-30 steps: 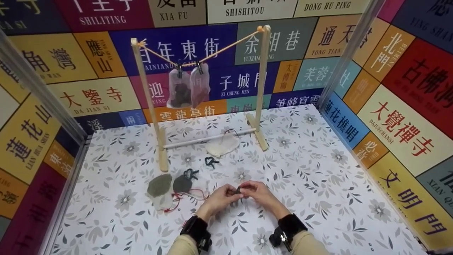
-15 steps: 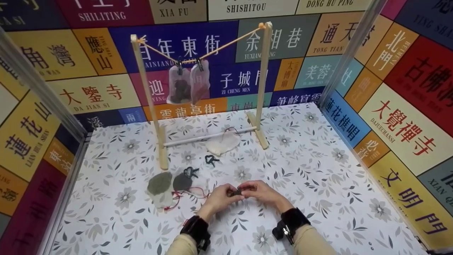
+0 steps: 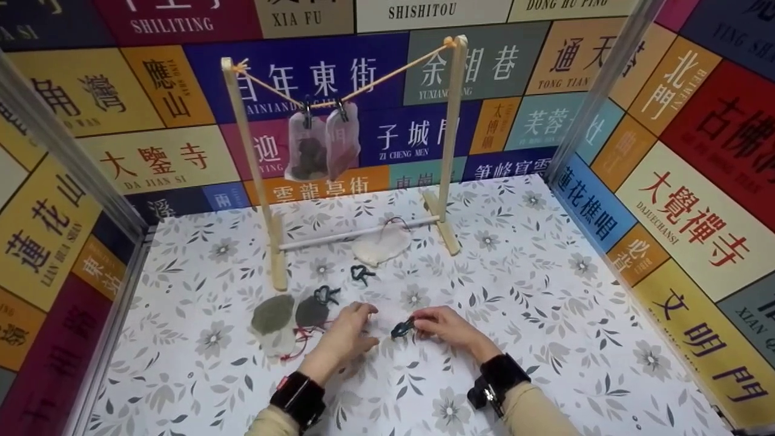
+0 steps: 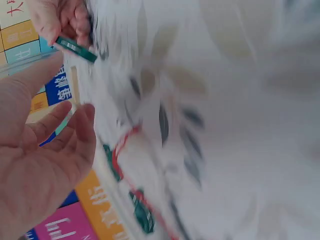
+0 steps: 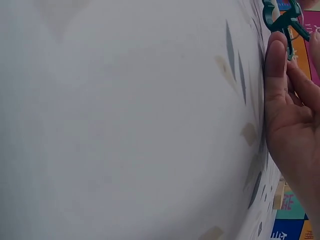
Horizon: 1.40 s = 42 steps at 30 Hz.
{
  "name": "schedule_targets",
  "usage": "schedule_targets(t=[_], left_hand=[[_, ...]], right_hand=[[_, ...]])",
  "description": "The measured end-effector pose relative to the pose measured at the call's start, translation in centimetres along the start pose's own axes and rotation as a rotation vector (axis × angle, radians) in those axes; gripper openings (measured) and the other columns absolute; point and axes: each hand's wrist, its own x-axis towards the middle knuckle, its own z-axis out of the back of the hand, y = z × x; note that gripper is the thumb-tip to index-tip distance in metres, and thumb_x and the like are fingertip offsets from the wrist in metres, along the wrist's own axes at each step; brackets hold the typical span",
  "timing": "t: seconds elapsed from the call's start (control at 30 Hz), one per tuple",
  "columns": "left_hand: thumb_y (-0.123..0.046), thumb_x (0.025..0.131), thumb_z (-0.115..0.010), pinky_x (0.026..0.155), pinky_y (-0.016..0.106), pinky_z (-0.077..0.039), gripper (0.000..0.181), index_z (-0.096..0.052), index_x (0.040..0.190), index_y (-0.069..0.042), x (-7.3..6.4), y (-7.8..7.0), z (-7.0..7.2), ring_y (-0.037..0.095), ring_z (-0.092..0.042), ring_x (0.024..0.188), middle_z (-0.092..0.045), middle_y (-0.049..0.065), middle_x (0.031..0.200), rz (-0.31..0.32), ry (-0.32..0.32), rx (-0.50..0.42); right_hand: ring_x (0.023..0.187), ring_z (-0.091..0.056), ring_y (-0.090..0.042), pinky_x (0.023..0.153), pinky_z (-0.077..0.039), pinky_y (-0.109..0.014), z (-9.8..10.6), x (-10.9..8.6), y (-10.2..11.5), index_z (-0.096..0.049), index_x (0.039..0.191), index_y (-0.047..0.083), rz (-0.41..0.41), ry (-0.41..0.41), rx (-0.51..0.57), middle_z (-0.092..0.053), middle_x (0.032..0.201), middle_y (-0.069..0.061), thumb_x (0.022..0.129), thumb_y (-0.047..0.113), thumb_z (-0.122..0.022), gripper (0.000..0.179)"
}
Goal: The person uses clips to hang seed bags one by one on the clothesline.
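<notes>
In the head view my right hand (image 3: pixel 447 327) pinches a dark green plastic clip (image 3: pixel 402 329) by one end, just over the patterned cloth. The right wrist view shows the same clip (image 5: pixel 286 21) at the thumb tip. My left hand (image 3: pixel 342 336) holds nothing; its fingers are spread and relaxed, left of the clip. Close beyond it lies a small drawstring bag with dark contents (image 3: pixel 311 312), its red cord partly hidden by the hand. Beside that is a pale bag with grey-green contents (image 3: pixel 273 316). Two more green clips lie near, one clip (image 3: pixel 327 295) overlapping the dark bag, another clip (image 3: pixel 363 275) farther back.
A wooden stand (image 3: pixel 451 133) spans the back, with an orange string (image 3: pixel 393 75) tied between its posts. Two pouches, one pouch (image 3: pixel 307 151) with dark contents and a pinkish pouch (image 3: pixel 342 139), hang clipped there. A whitish bag (image 3: pixel 381 247) lies by the stand's lower white rod (image 3: pixel 327 237).
My left hand has let go of the clip and moved left, its fingers opening. The right hand keeps the clip, which now shows between the hands.
</notes>
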Motion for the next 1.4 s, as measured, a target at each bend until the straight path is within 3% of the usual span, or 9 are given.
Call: schedule_targets(t=[0.17,0.33,0.5,0.73,0.87,1.0,1.23,1.3,1.4], left_hand=[[-0.011,0.075,-0.077,0.089,0.052,-0.051,0.038,-0.060,0.109,-0.007,-1.3,1.6,1.2,0.036,-0.058,0.110,-0.061,0.016,0.121,0.028,0.009,0.396],[-0.010,0.077,-0.075,0.072,0.044,-0.056,0.033,-0.054,0.102,-0.007,-1.9,3.4,0.5,0.032,-0.062,0.092,-0.061,0.014,0.104,-0.020,-0.064,0.551],[0.000,0.079,-0.069,0.063,0.037,-0.058,0.026,-0.052,0.098,-0.006,-1.8,4.9,-0.5,0.027,-0.062,0.082,-0.059,0.011,0.090,-0.134,-0.210,0.603],[0.004,0.072,-0.069,0.065,0.034,-0.057,0.026,-0.055,0.092,-0.005,-1.3,5.5,0.4,0.025,-0.061,0.080,-0.060,0.010,0.087,-0.224,-0.227,0.613],[-0.002,0.073,-0.074,0.071,0.037,-0.058,0.021,-0.062,0.090,-0.006,-1.4,5.7,1.7,0.027,-0.061,0.085,-0.061,0.010,0.092,-0.195,-0.150,0.525],[-0.011,0.075,-0.076,0.070,0.040,-0.058,0.029,-0.061,0.099,-0.007,-1.6,5.9,1.9,0.027,-0.061,0.087,-0.063,0.010,0.097,-0.189,-0.026,0.550],[-0.003,0.074,-0.065,0.052,0.028,-0.050,0.021,-0.056,0.091,-0.010,-1.3,5.9,0.5,0.017,-0.059,0.068,-0.062,0.003,0.077,-0.329,-0.104,0.896],[-0.004,0.075,-0.066,0.052,0.028,-0.051,0.020,-0.055,0.090,-0.011,-1.1,5.9,0.4,0.017,-0.059,0.067,-0.063,0.003,0.077,-0.335,-0.132,0.888],[0.003,0.070,-0.070,0.060,0.032,-0.056,0.035,-0.057,0.099,-0.010,-1.0,5.8,1.3,0.021,-0.064,0.075,-0.066,0.005,0.085,-0.279,-0.150,0.715]], right_hand=[[0.078,-0.068,-0.008,0.062,-0.051,-0.015,-0.1,0.1,0.2,-0.061,0.128,-0.006,-0.011,-0.010,-0.004,-0.073,0.100,-0.023,0.100,0.021,-0.059,0.039],[0.080,-0.069,-0.010,0.066,-0.054,-0.018,-0.2,0.2,0.6,-0.060,0.129,-0.006,-0.050,-0.009,-0.019,-0.074,0.100,-0.020,0.098,0.023,-0.062,0.042],[0.083,-0.071,-0.014,0.073,-0.058,-0.022,-0.1,0.2,1.1,-0.058,0.130,-0.007,-0.054,0.008,-0.083,-0.073,0.102,-0.019,0.096,0.022,-0.065,0.045],[0.080,-0.071,-0.020,0.071,-0.059,-0.024,-0.2,0.4,1.6,-0.064,0.122,-0.004,0.015,0.018,-0.201,-0.074,0.095,-0.018,0.097,0.021,-0.063,0.035],[0.076,-0.070,-0.020,0.067,-0.057,-0.023,-0.5,0.6,1.7,-0.065,0.122,-0.003,0.026,0.006,-0.230,-0.074,0.089,-0.018,0.099,0.021,-0.061,0.033],[0.070,-0.068,-0.017,0.062,-0.056,-0.022,-0.8,0.8,1.7,-0.065,0.120,-0.006,0.055,-0.020,-0.260,-0.073,0.085,-0.018,0.101,0.018,-0.058,0.032],[0.065,-0.064,-0.012,0.059,-0.055,-0.022,-0.8,1.0,1.8,-0.069,0.111,-0.001,0.100,-0.171,-0.277,-0.071,0.081,-0.014,0.099,0.016,-0.060,0.023],[0.066,-0.065,-0.012,0.061,-0.055,-0.021,-0.5,1.1,2.0,-0.072,0.106,0.001,0.136,-0.250,-0.309,-0.072,0.081,-0.013,0.098,0.017,-0.062,0.021],[0.069,-0.065,-0.012,0.064,-0.053,-0.020,0.4,1.1,3.0,-0.074,0.104,0.002,0.163,-0.340,-0.354,-0.073,0.084,-0.014,0.096,0.018,-0.064,0.020]])
